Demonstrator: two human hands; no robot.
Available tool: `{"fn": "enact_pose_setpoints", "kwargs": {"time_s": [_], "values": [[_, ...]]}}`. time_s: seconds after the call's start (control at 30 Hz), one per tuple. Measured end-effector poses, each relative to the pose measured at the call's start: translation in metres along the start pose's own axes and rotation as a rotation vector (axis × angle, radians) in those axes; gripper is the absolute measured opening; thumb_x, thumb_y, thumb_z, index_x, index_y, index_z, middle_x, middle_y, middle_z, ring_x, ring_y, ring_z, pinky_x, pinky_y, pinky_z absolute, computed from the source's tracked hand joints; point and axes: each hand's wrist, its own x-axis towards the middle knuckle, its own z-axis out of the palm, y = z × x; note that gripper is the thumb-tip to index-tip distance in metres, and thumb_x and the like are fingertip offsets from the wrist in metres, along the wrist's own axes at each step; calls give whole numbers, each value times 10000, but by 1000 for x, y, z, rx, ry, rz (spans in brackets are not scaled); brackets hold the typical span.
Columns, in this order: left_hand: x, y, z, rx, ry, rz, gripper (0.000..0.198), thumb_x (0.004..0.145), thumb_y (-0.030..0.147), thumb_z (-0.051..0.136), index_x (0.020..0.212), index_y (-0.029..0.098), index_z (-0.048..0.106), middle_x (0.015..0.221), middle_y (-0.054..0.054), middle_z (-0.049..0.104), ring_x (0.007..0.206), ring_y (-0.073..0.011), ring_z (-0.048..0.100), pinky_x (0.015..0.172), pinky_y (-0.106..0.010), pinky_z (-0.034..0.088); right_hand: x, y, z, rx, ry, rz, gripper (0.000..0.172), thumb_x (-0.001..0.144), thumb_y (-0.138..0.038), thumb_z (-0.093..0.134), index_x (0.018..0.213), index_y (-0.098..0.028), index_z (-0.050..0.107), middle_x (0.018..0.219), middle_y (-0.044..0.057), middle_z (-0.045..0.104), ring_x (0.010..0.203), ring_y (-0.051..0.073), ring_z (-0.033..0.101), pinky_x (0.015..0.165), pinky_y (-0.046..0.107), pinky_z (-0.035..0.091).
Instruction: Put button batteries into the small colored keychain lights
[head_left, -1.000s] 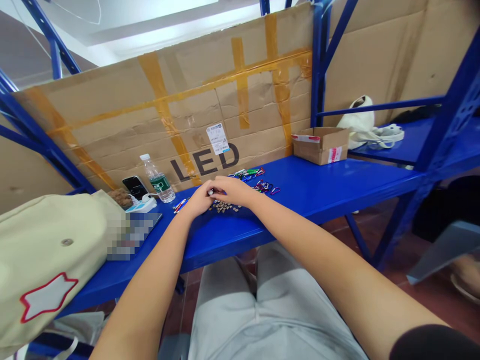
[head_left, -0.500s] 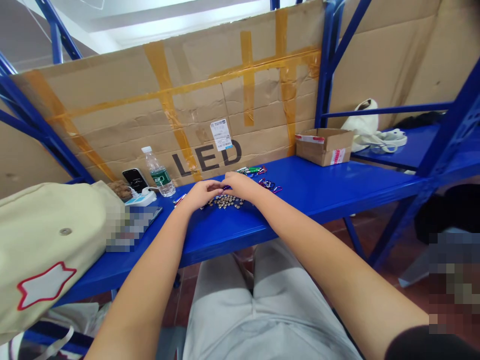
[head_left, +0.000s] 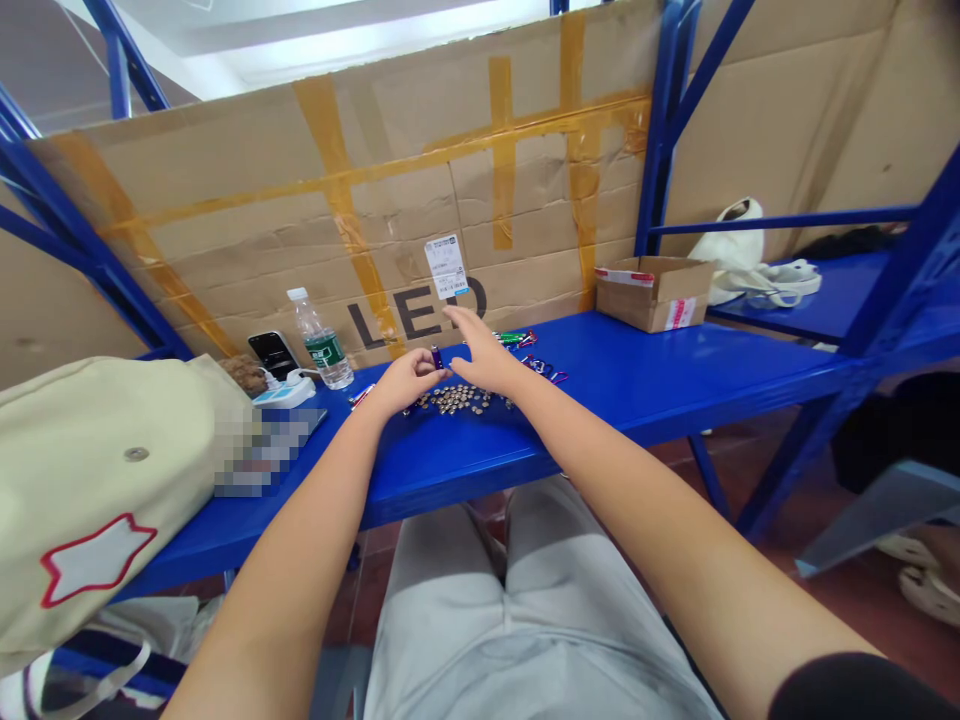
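Note:
My left hand [head_left: 405, 380] is closed on a small purple keychain flashlight [head_left: 436, 357], held upright just above the blue shelf [head_left: 645, 385]. My right hand [head_left: 480, 355] is lifted beside it with fingers stretched out and apart, holding nothing. Below both hands lies a pile of several small metal button cells [head_left: 457, 400]. Behind my right hand lie several coloured keychain flashlights and carabiners [head_left: 536, 355].
A water bottle [head_left: 319, 340], a phone [head_left: 268, 352] and a white power strip [head_left: 289, 390] stand at the left by a beige bag [head_left: 97, 480]. An open cardboard box [head_left: 652, 292] sits at the right. A taped cardboard sheet [head_left: 360, 200] backs the shelf.
My right hand has let go of the small piece both hands held and has lifted with its fingers spread. The left hand keeps the purple flashlight.

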Motion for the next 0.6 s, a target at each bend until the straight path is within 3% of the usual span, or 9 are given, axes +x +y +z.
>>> {"fn": "enact_pose_setpoints", "kwargs": {"time_s": [0.1,0.23,0.37,0.47,0.6], "values": [[0,-2,0,-16,-40,18,326,723,416,647,866,174,482,647,39,576,532,-94,468,505,-212,330,0,0,-2,-39,-27,-21,771,711,-60,476,1450,-151,276,1509,125,281,1399,232,235,1144,425,227],[2,-2,0,-39,-65,86,305,737,392,627,878,172,470,676,27,577,565,-102,495,523,-217,349,0,1,2,-51,-260,-63,667,743,-66,444,1405,-135,386,1408,129,459,1308,233,408,1092,429,329],[4,-2,0,-27,-31,80,297,754,396,612,901,176,476,611,50,536,517,-93,471,516,-218,357,2,-2,5,-128,-145,-77,691,756,-42,430,1433,-153,352,1465,110,389,1366,229,322,1121,456,273],[5,-3,0,-20,-17,99,325,749,375,624,957,164,491,630,40,556,543,-106,505,541,-228,393,3,-2,6,-138,-214,-118,673,769,-37,414,1424,-187,379,1453,84,414,1362,213,333,1127,459,262],[5,-6,-1,14,-31,101,327,765,373,612,986,159,499,624,38,558,517,-105,492,509,-225,380,4,0,6,-140,-194,-105,651,767,-26,396,1395,-195,430,1429,66,451,1352,199,351,1126,455,264]]}}
